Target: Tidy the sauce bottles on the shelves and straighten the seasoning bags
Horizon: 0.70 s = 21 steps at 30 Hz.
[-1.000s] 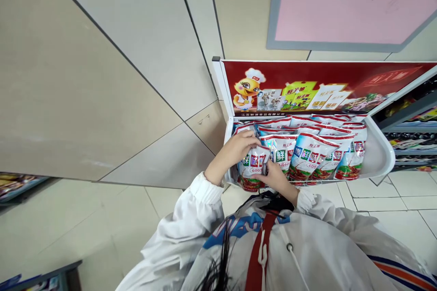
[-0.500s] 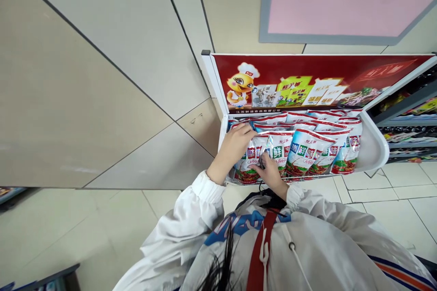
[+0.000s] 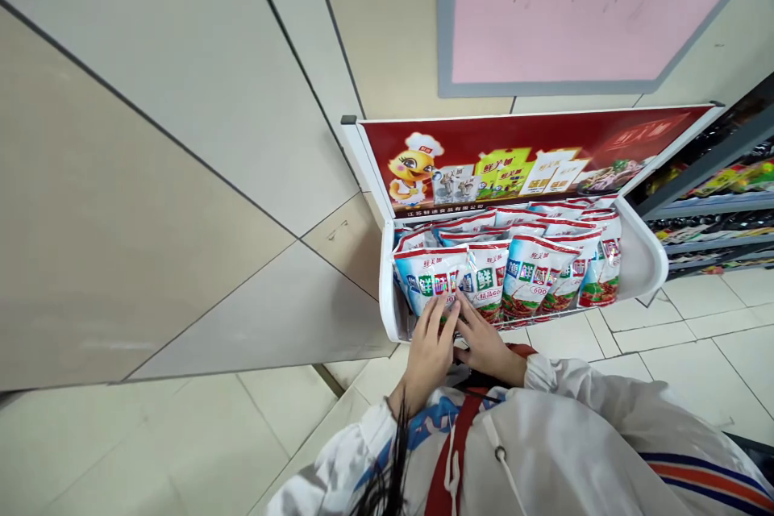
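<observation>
A white display rack [image 3: 642,266] under a red poster [image 3: 520,165] holds several white, blue and red seasoning bags [image 3: 532,278]. The frontmost left bag [image 3: 430,278] stands upright at the rack's left end. My left hand [image 3: 430,351] lies flat against the lower front of that bag, fingers stretched upward. Beside it, my right hand [image 3: 484,343] rests with fingers extended on the bottom of the neighbouring bag [image 3: 487,286]. Neither hand grips anything. White jacket sleeves cover both arms.
Beige wall panels [image 3: 181,177] fill the left side. A pink board [image 3: 562,8] hangs above the rack. Store shelves with goods [image 3: 713,210] stand at the right. A pale tiled floor [image 3: 683,339] lies below.
Both hands let go of the leftmost bag's top and dropped to its lower front, now lying flat. The bag stands upright in the rack. The view shifted left.
</observation>
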Each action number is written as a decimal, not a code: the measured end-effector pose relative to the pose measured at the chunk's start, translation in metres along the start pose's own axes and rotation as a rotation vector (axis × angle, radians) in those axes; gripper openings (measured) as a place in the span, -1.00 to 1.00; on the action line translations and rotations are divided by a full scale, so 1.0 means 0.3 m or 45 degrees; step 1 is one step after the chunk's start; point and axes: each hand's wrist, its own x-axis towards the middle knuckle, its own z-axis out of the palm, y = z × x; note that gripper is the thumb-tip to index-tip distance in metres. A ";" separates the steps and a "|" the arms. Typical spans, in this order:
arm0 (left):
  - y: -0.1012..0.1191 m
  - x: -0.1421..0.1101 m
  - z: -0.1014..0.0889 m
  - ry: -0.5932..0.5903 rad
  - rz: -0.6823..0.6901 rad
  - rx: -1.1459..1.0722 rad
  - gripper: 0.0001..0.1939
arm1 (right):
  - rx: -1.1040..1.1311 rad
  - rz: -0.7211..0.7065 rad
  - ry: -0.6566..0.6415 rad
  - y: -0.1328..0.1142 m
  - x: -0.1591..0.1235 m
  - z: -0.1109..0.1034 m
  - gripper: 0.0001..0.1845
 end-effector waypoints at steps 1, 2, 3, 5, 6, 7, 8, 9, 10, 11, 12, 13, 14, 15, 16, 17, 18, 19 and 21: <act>-0.002 -0.026 0.019 -0.003 -0.017 -0.017 -0.34 | 0.034 -0.005 -0.023 0.002 0.005 0.013 -0.16; -0.005 -0.044 0.032 -0.007 -0.044 -0.034 -0.32 | 0.058 -0.018 -0.045 0.003 0.014 0.018 -0.13; -0.007 -0.055 0.042 -0.008 -0.069 -0.051 -0.30 | 0.070 -0.037 -0.067 0.002 0.024 0.012 -0.12; -0.005 -0.063 0.053 0.006 -0.094 -0.075 -0.25 | 0.061 -0.095 -0.108 -0.001 0.042 -0.029 -0.12; 0.000 -0.063 0.056 0.018 -0.100 -0.081 -0.23 | 0.043 -0.130 -0.111 0.000 0.044 -0.063 -0.16; 0.007 -0.060 0.057 0.033 -0.106 -0.082 -0.22 | 0.020 -0.163 -0.075 0.004 0.039 -0.104 -0.24; 0.017 -0.057 0.059 0.046 -0.116 -0.081 -0.23 | -0.007 -0.173 0.008 0.013 0.025 -0.147 -0.36; 0.027 -0.053 0.060 0.053 -0.133 -0.076 -0.25 | -0.041 -0.141 0.146 0.028 0.002 -0.191 -0.52; 0.037 -0.049 0.061 0.050 -0.158 -0.066 -0.29 | -0.087 -0.052 0.341 0.050 -0.029 -0.233 -0.68; 0.046 -0.044 0.062 0.034 -0.185 -0.048 -0.34 | -0.147 0.100 0.569 0.079 -0.066 -0.269 -0.77; 0.053 -0.039 0.063 0.009 -0.212 -0.021 -0.40 | -0.218 0.302 0.802 0.115 -0.108 -0.301 -0.74; 0.058 -0.034 0.064 -0.020 -0.237 0.015 -0.45 | -0.294 0.529 1.005 0.157 -0.153 -0.326 -0.66; 0.062 -0.030 0.064 -0.044 -0.261 0.056 -0.49 | -0.359 0.748 1.143 0.202 -0.199 -0.346 -0.56; 0.065 -0.025 0.065 -0.056 -0.287 0.100 -0.52 | -0.409 0.934 1.217 0.248 -0.243 -0.360 -0.46; 0.070 -0.021 0.065 -0.052 -0.313 0.141 -0.53 | -0.449 1.079 1.229 0.292 -0.283 -0.371 -0.37; 0.077 -0.017 0.066 -0.033 -0.336 0.174 -0.54 | -0.491 1.183 1.200 0.333 -0.319 -0.377 -0.29; 0.087 -0.011 0.068 -0.004 -0.353 0.194 -0.54 | -0.537 1.239 1.149 0.368 -0.349 -0.381 -0.23; 0.103 -0.003 0.073 0.025 -0.361 0.199 -0.52 | -0.585 1.243 1.082 0.397 -0.371 -0.381 -0.21; 0.152 0.024 0.094 0.067 -0.338 0.170 -0.49 | -0.650 1.106 0.915 0.438 -0.395 -0.371 -0.22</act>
